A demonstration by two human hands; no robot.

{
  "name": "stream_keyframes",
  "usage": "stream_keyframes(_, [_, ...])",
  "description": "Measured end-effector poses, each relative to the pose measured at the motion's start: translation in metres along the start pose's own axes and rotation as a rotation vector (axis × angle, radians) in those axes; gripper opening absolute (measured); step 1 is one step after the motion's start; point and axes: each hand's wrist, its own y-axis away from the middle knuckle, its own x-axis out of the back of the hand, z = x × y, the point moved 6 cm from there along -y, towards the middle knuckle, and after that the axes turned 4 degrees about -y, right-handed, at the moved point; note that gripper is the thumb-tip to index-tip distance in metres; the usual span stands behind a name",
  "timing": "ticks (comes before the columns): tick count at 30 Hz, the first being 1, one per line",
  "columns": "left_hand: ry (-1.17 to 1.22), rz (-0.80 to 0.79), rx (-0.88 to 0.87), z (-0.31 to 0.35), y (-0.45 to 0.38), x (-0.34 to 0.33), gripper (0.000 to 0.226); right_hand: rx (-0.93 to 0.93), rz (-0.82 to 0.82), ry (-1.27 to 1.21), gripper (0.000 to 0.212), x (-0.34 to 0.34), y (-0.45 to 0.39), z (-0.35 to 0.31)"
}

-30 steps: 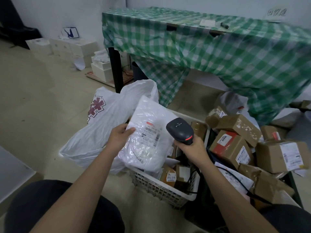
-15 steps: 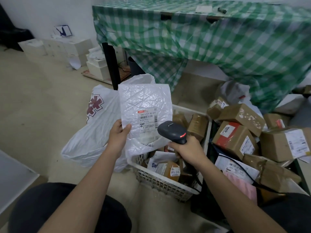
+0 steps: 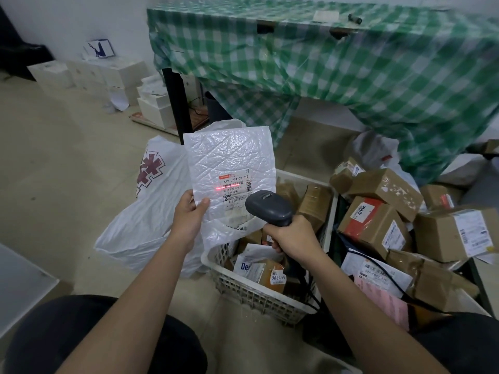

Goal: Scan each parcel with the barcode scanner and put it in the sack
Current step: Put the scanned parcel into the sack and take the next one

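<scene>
Since a moment ago a red scan line has appeared across the label of the white bubble mailer (image 3: 229,168), which now stands upright and flat to the camera, above the near left corner of the white plastic basket (image 3: 259,295). Left hand (image 3: 189,214) pinches the mailer's lower left edge, thumb on the front, so this grip is clamped on the parcel. Right hand (image 3: 293,237) is wrapped round the handle of the dark barcode scanner (image 3: 270,207), whose head points at the label from just below and right of it. Behind the mailer, on the floor to the left, lies the white sack (image 3: 145,220) with a dark red emblem. Brown cardboard parcels (image 3: 375,222) are heaped right of the basket, in front of the green checked cloth (image 3: 351,76) draping the tabletop.
</scene>
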Motion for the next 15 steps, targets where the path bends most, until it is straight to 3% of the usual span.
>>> stream_keyframes(8, [-0.014,0.124,-0.002,-0.001,-0.011,0.029,0.018,-0.039,0.065,-0.158,0.012,-0.012,-0.029,0.0])
stream_keyframes(12, [-0.003,0.19,0.022,0.001,-0.034,0.059,0.02,-0.042,0.161,-0.285,0.012,-0.029,-0.073,-0.02])
stream_keyframes(15, [0.009,0.177,0.037,0.005,-0.056,0.076,0.022,-0.044,0.125,-0.293,0.021,-0.055,-0.116,-0.039])
